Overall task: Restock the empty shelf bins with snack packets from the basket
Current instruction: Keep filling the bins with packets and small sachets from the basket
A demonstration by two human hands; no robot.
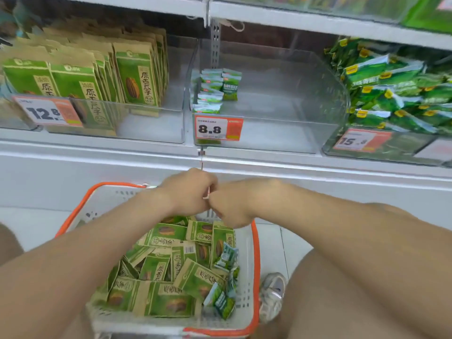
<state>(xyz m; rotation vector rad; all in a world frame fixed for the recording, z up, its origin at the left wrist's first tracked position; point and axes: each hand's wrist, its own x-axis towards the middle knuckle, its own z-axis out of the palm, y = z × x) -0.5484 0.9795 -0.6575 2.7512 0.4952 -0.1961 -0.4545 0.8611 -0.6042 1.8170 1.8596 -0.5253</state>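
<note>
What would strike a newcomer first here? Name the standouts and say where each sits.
The left hand and right hand meet at centre frame, above a white basket with an orange rim, heaped with green snack packets. Behind them on the shelf, the middle clear bin with the 8.8 price tag is nearly bare, with only a few small green packets stacked at its left side.

Head cam — looks fwd/down, close over basket [256, 265].
</note>
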